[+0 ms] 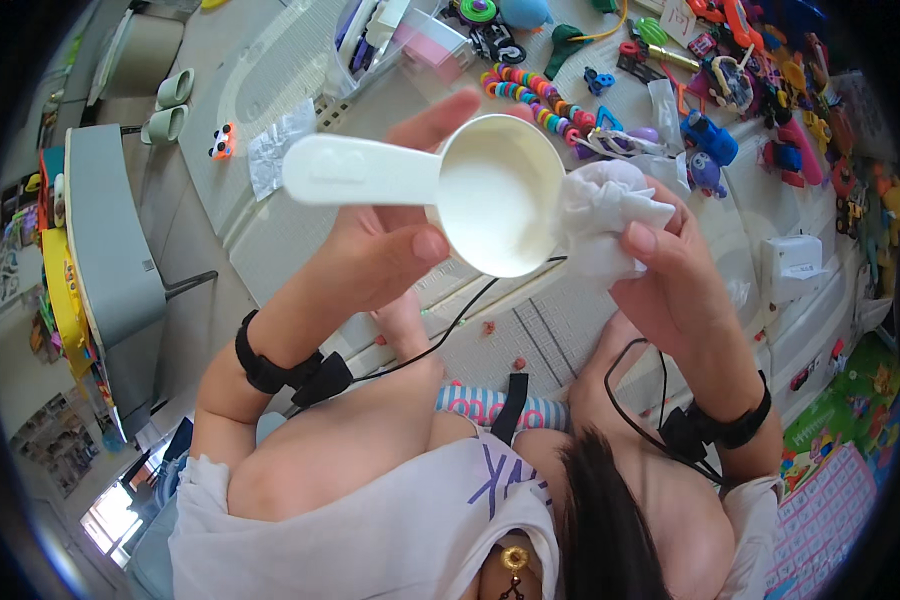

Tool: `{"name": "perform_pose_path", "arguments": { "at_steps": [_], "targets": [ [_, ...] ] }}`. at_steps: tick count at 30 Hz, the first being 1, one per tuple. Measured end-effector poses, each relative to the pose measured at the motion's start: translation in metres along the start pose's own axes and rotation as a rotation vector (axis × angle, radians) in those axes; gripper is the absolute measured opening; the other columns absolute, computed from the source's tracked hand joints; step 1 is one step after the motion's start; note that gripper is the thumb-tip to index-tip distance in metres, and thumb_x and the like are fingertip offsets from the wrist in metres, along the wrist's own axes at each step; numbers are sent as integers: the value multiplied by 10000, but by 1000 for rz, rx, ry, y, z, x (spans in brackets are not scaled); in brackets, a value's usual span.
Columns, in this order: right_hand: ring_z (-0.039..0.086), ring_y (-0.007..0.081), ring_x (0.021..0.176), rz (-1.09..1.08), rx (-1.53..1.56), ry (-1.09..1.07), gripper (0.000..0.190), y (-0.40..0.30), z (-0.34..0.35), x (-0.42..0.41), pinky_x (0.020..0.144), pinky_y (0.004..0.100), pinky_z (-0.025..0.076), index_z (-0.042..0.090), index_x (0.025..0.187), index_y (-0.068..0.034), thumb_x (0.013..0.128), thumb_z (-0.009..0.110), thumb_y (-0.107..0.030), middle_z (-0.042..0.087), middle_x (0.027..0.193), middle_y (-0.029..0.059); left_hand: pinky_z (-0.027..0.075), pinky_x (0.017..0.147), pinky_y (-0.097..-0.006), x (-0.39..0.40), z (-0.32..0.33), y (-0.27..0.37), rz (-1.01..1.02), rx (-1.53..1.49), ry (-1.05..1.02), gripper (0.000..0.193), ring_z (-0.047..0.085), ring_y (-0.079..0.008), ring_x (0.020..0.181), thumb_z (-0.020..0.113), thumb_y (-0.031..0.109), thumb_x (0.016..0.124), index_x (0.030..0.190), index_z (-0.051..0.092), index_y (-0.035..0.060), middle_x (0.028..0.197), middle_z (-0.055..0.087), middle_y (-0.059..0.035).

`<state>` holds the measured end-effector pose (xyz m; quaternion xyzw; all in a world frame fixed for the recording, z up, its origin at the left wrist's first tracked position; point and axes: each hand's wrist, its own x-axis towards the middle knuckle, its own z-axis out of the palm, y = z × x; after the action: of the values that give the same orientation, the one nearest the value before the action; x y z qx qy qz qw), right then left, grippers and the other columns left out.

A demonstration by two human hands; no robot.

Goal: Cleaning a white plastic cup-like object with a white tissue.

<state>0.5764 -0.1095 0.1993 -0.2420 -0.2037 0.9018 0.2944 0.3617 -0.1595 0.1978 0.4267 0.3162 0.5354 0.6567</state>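
A white plastic scoop (pixel 499 199) with a flat, wide handle is held up in front of me, its round cup facing the camera. My left hand (pixel 390 247) grips the cup from its left side, thumb at the lower rim and fingers behind. The handle points left, above that hand. A crumpled white tissue (pixel 607 214) is pinched in my right hand (pixel 671 262), and it touches the cup's right edge. Nothing loose shows inside the cup.
Several toys (pixel 780 112) lie heaped at the upper right. A bead string (pixel 536 94), a clear plastic box (pixel 390 45), a small toy car (pixel 223 141) and a torn wrapper (pixel 281 146) lie beyond my hands. Black cables (pixel 457 330) run from my wrist straps. A grey chair (pixel 127 255) stands left.
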Motion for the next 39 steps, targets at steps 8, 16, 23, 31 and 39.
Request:
{"name": "perform_pose_path", "arguments": {
  "at_steps": [8, 16, 23, 31, 39],
  "targets": [
    [555, 246, 1002, -167, -93, 23, 461, -20, 3, -3, 902, 375, 432, 466, 1150, 24, 721, 576, -102, 559, 1077, 119, 304, 1018, -408, 0, 4, 5, -248, -212, 70, 933, 298, -299, 1271, 585, 559, 740, 1397, 106, 102, 1403, 187, -235],
    [582, 196, 880, -653, -1103, 23, 210, -21, 23, 3, 781, 273, 452, 578, 912, 31, 722, 579, 118, 593, 992, 116, 383, 959, -409, -4, -2, 3, -254, -298, -10, 736, 409, -244, 1193, 579, 338, 813, 1364, 189, 45, 1337, 342, -134],
    [577, 276, 760, -1261, -1703, -237, 299, -6, 31, 26, 623, 331, 483, 598, 767, 20, 474, 609, -37, 613, 847, 125, 458, 896, -397, -8, -1, 0, -282, -424, -43, 566, 481, -211, 1123, 556, 187, 859, 1332, 285, 36, 1283, 421, -106],
    [534, 266, 762, -899, -1972, -181, 299, -9, 33, 13, 606, 338, 451, 572, 830, 27, 535, 617, 4, 600, 847, 105, 368, 977, -369, 2, -2, 11, -272, -33, 55, 723, 432, -238, 1181, 634, 345, 782, 1303, 302, -31, 1327, 369, -156],
    [598, 173, 912, -326, -738, 134, 405, -40, 15, -1, 837, 305, 477, 504, 1057, 43, 667, 444, 130, 590, 977, 111, 375, 972, -380, 0, -15, 7, -256, 29, 75, 801, 423, -269, 1191, 565, 492, 792, 1312, 261, -37, 1339, 344, -187]
  ]
}}
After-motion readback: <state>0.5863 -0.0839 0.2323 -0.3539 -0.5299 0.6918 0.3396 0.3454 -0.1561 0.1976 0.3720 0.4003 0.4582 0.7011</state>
